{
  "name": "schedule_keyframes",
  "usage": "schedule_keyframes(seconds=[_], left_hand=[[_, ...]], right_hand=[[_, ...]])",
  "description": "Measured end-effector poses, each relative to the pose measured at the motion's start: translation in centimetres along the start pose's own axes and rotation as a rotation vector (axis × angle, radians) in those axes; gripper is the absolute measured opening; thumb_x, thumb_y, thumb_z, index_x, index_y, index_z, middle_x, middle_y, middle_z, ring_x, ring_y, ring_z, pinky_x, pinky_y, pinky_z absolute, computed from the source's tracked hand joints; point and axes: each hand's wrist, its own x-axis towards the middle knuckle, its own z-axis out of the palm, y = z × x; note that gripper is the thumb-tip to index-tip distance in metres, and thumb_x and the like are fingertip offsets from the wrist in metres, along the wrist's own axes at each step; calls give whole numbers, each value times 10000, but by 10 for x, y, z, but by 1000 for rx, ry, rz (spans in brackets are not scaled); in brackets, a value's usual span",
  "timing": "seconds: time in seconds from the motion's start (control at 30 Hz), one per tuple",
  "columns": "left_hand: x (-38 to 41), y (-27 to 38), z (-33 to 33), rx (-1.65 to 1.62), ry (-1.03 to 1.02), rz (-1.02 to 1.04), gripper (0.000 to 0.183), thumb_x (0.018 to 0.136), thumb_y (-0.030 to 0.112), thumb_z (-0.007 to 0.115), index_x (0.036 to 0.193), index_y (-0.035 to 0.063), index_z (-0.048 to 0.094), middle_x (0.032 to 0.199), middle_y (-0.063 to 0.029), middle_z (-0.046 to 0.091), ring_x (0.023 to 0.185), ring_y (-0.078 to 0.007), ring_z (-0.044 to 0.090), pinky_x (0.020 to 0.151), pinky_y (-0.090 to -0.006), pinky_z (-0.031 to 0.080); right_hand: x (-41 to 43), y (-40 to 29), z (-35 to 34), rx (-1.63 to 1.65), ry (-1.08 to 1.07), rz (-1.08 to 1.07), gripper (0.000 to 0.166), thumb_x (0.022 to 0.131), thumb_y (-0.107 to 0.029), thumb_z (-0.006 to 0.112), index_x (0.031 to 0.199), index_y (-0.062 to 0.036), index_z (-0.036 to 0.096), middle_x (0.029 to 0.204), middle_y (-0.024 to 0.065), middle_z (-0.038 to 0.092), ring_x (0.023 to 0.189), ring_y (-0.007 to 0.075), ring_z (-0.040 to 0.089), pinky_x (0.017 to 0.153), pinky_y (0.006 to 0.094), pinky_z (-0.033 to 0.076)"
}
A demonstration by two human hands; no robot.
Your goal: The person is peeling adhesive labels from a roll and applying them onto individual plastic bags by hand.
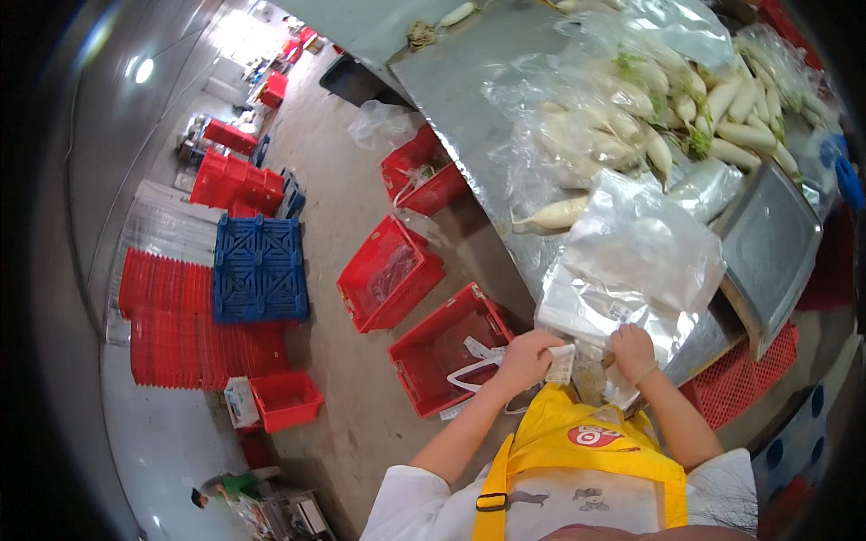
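My left hand [529, 360] grips a small strip of white printed labels [560, 365] near the front of the yellow apron [588, 429]. My right hand [634, 350] has its fingers curled against the near part of a stack of clear plastic bags [636, 250]; whether it pinches the film is hidden. A small sticker [619, 311] bearing print lies on the bags just beyond those fingertips. The bags rest on a metal table [467, 101], partly over its near edge. Beyond them lies a heap of white radishes [741, 135], some inside clear bags. A single radish [555, 214] lies left of the stack.
A scale with a metal pan [778, 250] stands to the right of the bags. Red crates [389, 274] stand on the floor at left; the nearest crate [440, 351] holds paper strips. Farther off are a blue pallet [260, 270] and a person [230, 485]. A blue-gloved hand [849, 182] shows at right.
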Motion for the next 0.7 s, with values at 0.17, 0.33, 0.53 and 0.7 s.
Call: schedule_keyframes(seconds=[0.17, 0.33, 0.53, 0.7], left_hand=[[5, 16, -18, 61, 24, -6, 212, 710, -55, 636, 911, 2, 673, 842, -119, 659, 801, -223, 651, 735, -315, 514], [12, 23, 4, -517, -81, -232, 220, 761, -105, 550, 935, -35, 664, 900, -58, 646, 820, -108, 608, 737, -239, 487], [27, 30, 8, -491, -109, -98, 243, 735, -120, 542, 938, -49, 656, 864, -64, 637, 834, -131, 605, 771, -244, 473], [35, 31, 15, -359, -160, -10, 254, 709, -107, 530, 921, -35, 648, 837, -71, 633, 808, -142, 603, 758, -255, 472]], right_hand=[[22, 5, -46, 499, -164, 336, 117, 718, -185, 628, 711, -69, 632, 758, 161, 619, 747, 341, 606, 690, 442, 484], [46, 42, -71, 779, -401, 369, 176, 718, -242, 702, 696, -70, 669, 709, 124, 665, 662, 270, 630, 650, 369, 494], [55, 43, -110, 819, -402, 366, 186, 772, -213, 683, 748, -29, 670, 680, 103, 659, 621, 209, 616, 618, 328, 483], [75, 66, -118, 702, -308, 248, 159, 773, -201, 662, 735, -47, 657, 710, 104, 663, 649, 225, 624, 634, 334, 483]])
